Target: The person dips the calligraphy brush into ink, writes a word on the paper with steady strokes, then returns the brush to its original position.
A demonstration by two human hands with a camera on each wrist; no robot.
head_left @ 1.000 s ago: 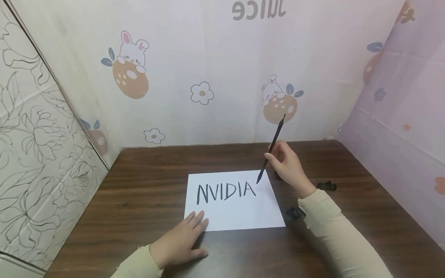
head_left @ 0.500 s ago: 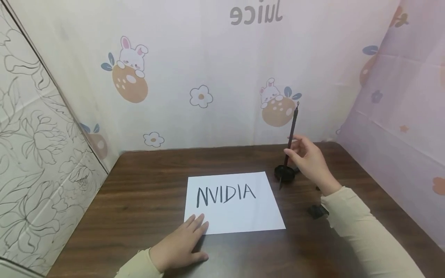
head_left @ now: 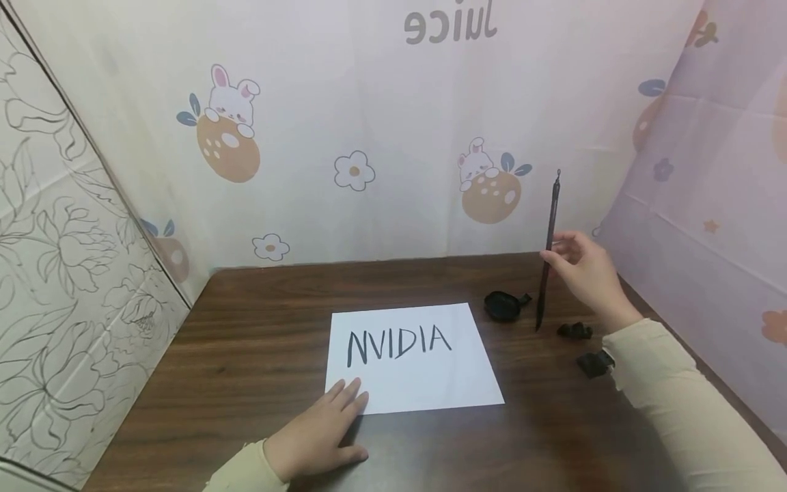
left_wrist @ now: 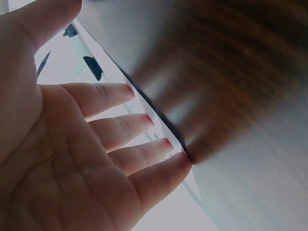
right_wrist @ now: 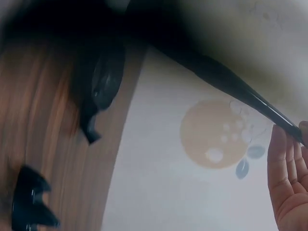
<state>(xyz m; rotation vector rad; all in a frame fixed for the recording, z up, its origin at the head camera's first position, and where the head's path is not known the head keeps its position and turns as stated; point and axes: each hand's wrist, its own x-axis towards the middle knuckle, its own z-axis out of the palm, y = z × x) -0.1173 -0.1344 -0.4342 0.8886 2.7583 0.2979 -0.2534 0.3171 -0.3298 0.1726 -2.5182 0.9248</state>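
A white sheet of paper (head_left: 430, 386) lies on the dark wooden table, with "NVIDIA" lettered on it in black. My left hand (head_left: 316, 430) rests flat at the sheet's lower left corner, fingers straight and fingertips over the paper. To the right, my right hand (head_left: 587, 277) pinches a dark ink brush (head_left: 551, 219) upright by its handle, bristles down, a hanging loop on top. The brush tip is between a black ink dish (head_left: 502, 307) and a small black jagged piece (head_left: 574, 331). In the right wrist view the brush (right_wrist: 226, 82) slants down to the fingers.
Another small black object (head_left: 594, 363) lies beside the right sleeve, partly covered by it. A printed curtain (head_left: 406, 219) with rabbits and fruit stands along the table's back edge. A flower-patterned panel (head_left: 67, 225) borders the left side.
My right hand has carried the brush from beside the final A, past the ink dish, rightward, and turned it more upright. The dish has come fully into view. My left hand stays put.
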